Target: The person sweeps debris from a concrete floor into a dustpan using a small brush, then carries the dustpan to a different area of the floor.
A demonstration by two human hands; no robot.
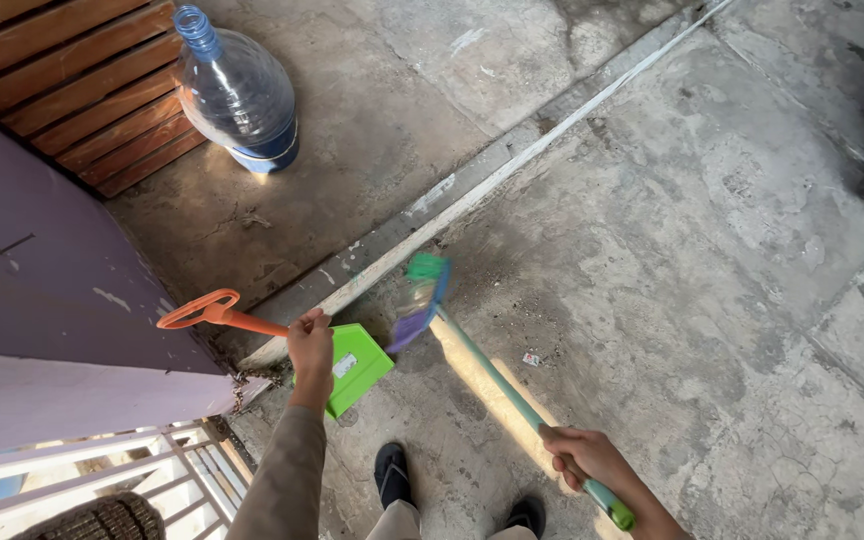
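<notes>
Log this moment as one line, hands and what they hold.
left hand: grips dustpan handle | right hand: grips broom handle | broom head beside dustpan on concrete floor

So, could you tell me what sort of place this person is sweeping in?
Probably an outdoor yard or porch beside a house: a rough concrete floor, a purple wall with wooden slats, a large water bottle, and a white railing.

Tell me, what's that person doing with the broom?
A person is sweeping a concrete floor. The right hand holds the broom by its long handle, and its blurred head sits right beside a green dustpan. The left hand grips the dustpan's orange handle, tilting the pan down onto the floor. A big water bottle stands farther off by some wooden slats.
</notes>
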